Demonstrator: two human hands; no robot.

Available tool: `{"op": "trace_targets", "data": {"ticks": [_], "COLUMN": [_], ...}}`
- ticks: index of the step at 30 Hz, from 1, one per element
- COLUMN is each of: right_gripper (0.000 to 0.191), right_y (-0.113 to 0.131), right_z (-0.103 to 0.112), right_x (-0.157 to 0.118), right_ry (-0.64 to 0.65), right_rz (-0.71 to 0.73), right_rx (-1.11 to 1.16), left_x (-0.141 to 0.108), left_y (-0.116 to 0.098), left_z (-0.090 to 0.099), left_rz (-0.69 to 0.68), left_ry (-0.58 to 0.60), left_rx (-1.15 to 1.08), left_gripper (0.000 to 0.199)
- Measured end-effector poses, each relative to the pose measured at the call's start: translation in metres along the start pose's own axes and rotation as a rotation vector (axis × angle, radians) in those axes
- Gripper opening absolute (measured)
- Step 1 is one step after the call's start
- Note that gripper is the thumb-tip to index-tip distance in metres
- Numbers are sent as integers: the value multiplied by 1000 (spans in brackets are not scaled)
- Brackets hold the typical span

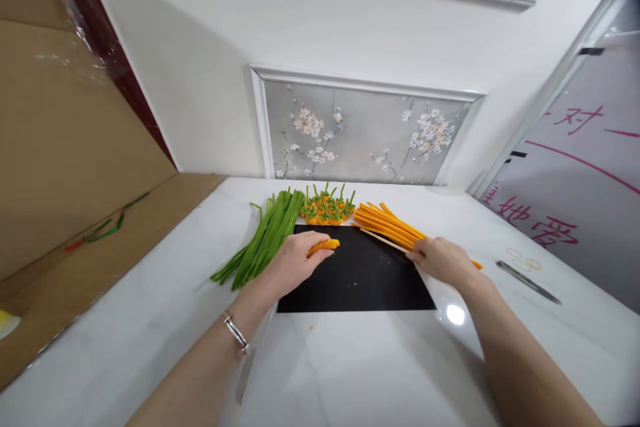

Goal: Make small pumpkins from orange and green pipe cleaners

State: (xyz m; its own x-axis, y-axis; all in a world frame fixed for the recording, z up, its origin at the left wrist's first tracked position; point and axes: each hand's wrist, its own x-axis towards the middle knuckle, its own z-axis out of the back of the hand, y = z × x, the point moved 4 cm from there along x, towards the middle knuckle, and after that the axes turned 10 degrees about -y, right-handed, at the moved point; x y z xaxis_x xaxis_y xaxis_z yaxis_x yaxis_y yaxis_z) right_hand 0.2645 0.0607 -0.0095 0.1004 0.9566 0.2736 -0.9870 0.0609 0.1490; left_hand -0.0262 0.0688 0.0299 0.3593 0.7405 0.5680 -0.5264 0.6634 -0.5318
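Observation:
My left hand (300,257) is closed around a coiled orange pipe cleaner (325,247), whose ridged end sticks out past the fingers above the black mat (360,280). At the mat's upper right corner my right hand (440,257) pinches the near end of a thin wooden stick (383,239). Its fingers are partly hidden and lie against a bundle of straight orange pipe cleaners (385,221). Green pipe cleaners (275,233) lie in a bundle left of the mat. Behind it stand several small orange pieces with green tops and stems (327,207).
Tweezers (529,281) and several thin rings (523,260) lie on the white table (380,360) at the right. A cardboard box (75,147) borders the left side. A white wall with a framed floral panel (360,133) rises behind the table.

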Motion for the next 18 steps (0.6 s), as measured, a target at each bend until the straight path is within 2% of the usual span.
{"op": "trace_targets", "data": {"ticks": [3,7,13,16,18], "right_gripper": [21,22,27,32,23], "right_y": [-1,2,15,44,75], "right_z": [-5,-7,7,18,28], "right_x": [-3,-6,-9,-10,-13], "right_ry": [62,93,75,21,-117], "right_rz": [-16,-35,14,117,239], "right_rx": [-106,-180,-182,-76,292], "left_x": [-2,-6,-16,-21,-23], "left_y": [2,5,1,-4,-4], "left_z": [-3,-13,-29,-34,-36], "left_rz": [6,39,73,56,48], "left_ry": [16,57,117,138,117], "left_rx": [15,-10,-50,-80,-91], "left_gripper": [16,22,21,21,21]}}
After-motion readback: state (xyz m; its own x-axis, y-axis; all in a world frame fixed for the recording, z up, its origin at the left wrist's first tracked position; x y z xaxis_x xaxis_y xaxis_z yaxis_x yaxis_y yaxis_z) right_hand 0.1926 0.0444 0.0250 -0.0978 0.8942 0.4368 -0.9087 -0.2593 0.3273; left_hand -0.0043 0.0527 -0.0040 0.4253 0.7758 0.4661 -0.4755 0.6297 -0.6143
